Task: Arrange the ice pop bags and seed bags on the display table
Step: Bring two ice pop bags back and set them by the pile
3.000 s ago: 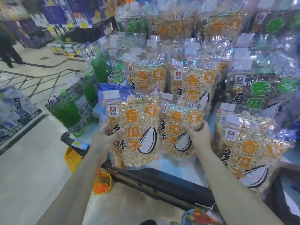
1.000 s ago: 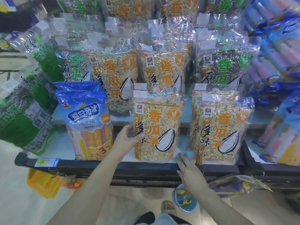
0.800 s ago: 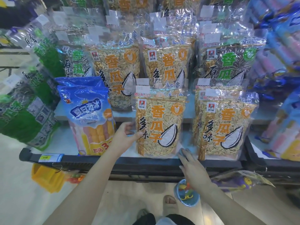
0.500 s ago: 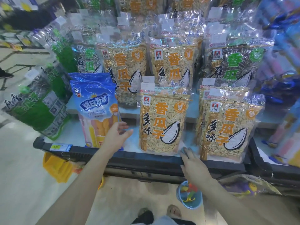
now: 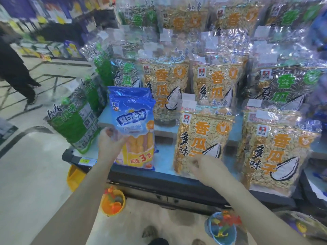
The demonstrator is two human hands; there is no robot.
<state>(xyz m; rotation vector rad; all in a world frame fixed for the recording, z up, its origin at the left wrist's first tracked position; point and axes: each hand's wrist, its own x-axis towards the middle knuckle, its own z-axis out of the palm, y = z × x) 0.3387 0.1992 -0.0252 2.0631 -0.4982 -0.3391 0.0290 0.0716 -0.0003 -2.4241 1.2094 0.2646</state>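
Seed bags (image 5: 201, 138) upright in rows on desk (image 5: 164, 167). Left hand (image 5: 109, 144) grip on ice pop bag (image 5: 134, 124), unsettled. Right hand (image 5: 207, 167) grip: cannot tell, blurred.

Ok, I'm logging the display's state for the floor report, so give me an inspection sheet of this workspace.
Surface: tiered display table, pale blue top, dark front rail, yellow price tag at its left end.
Job's things: blue ice pop bag upright on the front tier; orange-label seed bag beside it; another further right; green-label seed bags at the left corner.
Clutter: orange toy bucket and blue toy bucket below the rail.
Grippers: left hand on the ice pop bag; right hand at the seed bag's base, blurred.
Cables: nothing seen.
Surroundings: shop aisle, a person walking at far left.
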